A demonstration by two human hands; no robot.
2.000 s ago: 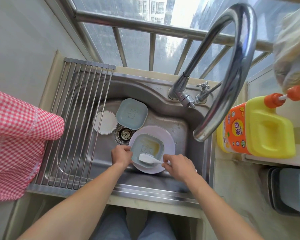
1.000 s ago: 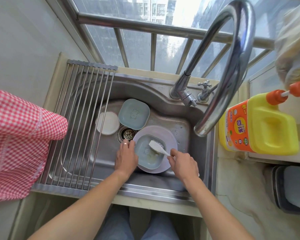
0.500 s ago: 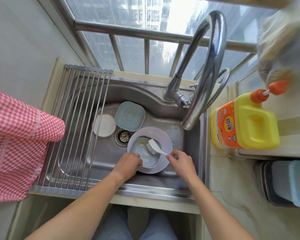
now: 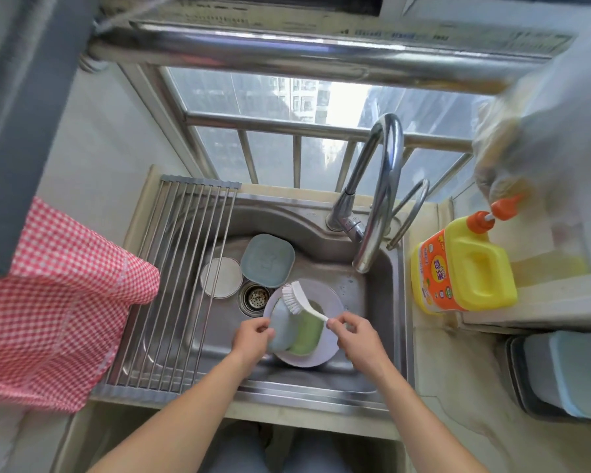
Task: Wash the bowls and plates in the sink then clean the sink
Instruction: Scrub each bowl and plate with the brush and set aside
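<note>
Left hand (image 4: 253,336): fingers curled on the rim of the blue-grey bowl (image 4: 282,324), tilting it on edge above the lilac plate (image 4: 331,303) in the sink (image 4: 382,302). A green bowl (image 4: 308,334) lies beneath. Right hand (image 4: 354,334): fingers pinch the white brush (image 4: 296,297) by its handle end, bristles at the bowl's upper rim. Detergent bottle (image 4: 464,268) (yellow, orange label; print not legible) stands on the surface beside the sink.

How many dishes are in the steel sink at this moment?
5, though a stack could hide more: a small white round plate, a blue square bowl beside it, a lavender round plate, a green dish on it, and a blue-grey bowl tilted up by the left hand.
</note>
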